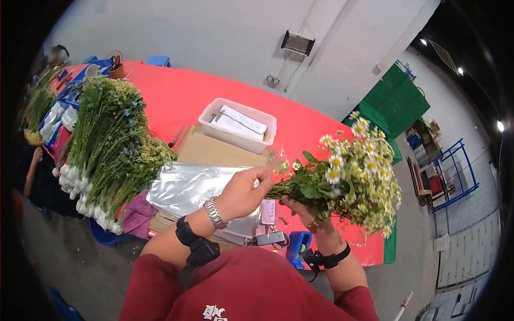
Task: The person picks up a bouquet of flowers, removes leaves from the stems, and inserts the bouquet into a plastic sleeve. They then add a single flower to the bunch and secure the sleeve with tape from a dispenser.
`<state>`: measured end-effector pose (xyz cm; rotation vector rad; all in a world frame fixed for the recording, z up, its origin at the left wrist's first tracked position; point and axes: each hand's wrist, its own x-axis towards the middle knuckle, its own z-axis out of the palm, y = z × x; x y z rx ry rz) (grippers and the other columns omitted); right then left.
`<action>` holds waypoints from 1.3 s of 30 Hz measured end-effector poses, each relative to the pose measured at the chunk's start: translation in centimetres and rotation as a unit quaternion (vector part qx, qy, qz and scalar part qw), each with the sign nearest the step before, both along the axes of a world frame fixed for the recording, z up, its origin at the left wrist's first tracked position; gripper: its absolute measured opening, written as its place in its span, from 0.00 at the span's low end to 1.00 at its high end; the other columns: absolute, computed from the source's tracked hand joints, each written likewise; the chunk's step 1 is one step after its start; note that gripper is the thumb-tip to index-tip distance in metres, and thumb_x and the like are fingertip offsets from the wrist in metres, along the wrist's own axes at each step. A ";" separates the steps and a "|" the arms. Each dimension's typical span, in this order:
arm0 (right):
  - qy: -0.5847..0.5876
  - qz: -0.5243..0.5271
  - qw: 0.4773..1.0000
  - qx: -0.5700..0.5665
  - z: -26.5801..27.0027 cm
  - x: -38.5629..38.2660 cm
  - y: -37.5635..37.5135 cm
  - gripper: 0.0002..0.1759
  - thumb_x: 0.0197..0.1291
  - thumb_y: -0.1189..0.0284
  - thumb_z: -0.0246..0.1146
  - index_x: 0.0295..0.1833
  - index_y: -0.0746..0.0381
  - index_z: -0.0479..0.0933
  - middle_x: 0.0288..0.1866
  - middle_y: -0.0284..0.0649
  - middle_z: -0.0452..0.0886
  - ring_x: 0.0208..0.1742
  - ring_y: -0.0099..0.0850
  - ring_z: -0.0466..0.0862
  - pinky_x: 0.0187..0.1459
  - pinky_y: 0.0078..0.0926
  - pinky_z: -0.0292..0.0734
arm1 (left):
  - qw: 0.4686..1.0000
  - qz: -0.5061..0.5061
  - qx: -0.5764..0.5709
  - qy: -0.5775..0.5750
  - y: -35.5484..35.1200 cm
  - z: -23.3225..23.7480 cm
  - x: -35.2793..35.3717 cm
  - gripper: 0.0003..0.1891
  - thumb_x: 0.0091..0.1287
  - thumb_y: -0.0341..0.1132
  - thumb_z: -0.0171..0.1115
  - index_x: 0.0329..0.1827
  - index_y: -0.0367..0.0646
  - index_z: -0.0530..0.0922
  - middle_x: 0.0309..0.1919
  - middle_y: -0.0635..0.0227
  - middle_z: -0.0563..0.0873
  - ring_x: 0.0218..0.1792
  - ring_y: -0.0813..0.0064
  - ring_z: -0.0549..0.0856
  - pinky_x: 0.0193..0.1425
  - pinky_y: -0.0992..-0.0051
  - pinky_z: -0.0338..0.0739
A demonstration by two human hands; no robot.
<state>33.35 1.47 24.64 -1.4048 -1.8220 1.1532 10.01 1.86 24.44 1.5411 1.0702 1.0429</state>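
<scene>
A bunch of white daisy-like flowers (358, 171) with yellow centres and green leaves lies tilted across my right hand (302, 211). Its fingers wrap round the stems from below, and the blooms point up to the right. My left hand (246, 190), with a metal watch on the wrist, is curled at the stem ends on the left of the bunch. Thumb and fingers close on the stems there, partly hiding them. Just beyond the left fingertips, a few small blooms (289, 166) stick out on the near side of the bunch.
Clear plastic sleeves (193, 184) lie on cardboard on the red table (182, 96). Behind stands a white bin (238, 124) with papers. Wrapped flower bunches (101, 144) are piled left, near scissors (176, 136). A blue tape dispenser (299, 249) sits at the front edge. Another person is far left.
</scene>
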 end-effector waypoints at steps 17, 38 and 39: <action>0.429 0.101 0.863 -0.249 -4.2 -1.0 5.0 0.30 0.68 0.64 0.70 0.71 0.61 0.71 0.67 0.42 0.79 0.64 0.34 0.81 0.64 0.41 0.82 | 0.958 0.134 0.202 0.153 -1.1 -1.8 -2.4 0.10 0.59 0.23 0.60 0.44 0.39 0.74 0.39 0.51 0.81 0.40 0.43 0.83 0.47 0.52 0.79; 0.188 0.062 0.975 -0.100 0.8 0.4 6.0 0.28 0.59 0.72 0.76 0.64 0.63 0.77 0.46 0.44 0.87 0.41 0.34 0.88 0.38 0.35 0.87 | 0.953 0.074 0.201 0.216 2.0 0.2 -4.2 0.32 0.58 0.21 0.55 0.69 0.18 0.65 0.63 0.33 0.74 0.62 0.39 0.78 0.70 0.57 0.74; 0.298 0.044 0.946 -0.118 0.9 1.2 6.5 0.26 0.61 0.71 0.74 0.63 0.63 0.77 0.45 0.44 0.86 0.39 0.34 0.88 0.37 0.35 0.88 | 0.948 0.073 0.221 0.217 2.4 0.9 -4.5 0.33 0.58 0.21 0.55 0.70 0.17 0.63 0.64 0.32 0.73 0.63 0.39 0.77 0.71 0.58 0.73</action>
